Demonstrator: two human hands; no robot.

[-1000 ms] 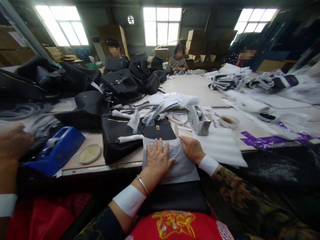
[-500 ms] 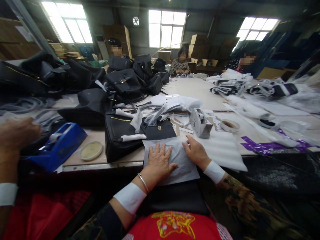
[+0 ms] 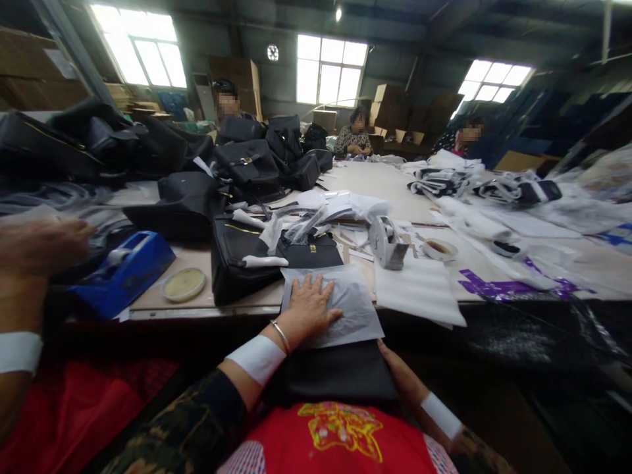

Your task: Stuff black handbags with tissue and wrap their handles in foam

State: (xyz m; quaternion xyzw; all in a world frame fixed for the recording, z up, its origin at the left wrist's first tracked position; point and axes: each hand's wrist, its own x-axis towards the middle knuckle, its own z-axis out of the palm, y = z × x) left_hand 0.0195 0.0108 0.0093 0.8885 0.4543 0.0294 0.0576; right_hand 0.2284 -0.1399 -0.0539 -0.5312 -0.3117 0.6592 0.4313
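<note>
Head view: left hand point(image 3: 309, 309) lies flat, fingers spread, pressing grey tissue sheet point(image 3: 354, 308) onto black bag point(image 3: 340, 376) at the table edge point(image 3: 197, 309); right hand point(image 3: 397, 372) rests against the bag's side, fingers hidden, grip unclear. Even palm pressure should prevent creasing.

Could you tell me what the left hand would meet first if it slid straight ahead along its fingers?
Probably the black handbag just beyond the paper sheet. The left hand lies flat on that sheet, fingers pointing toward the bag.
</note>
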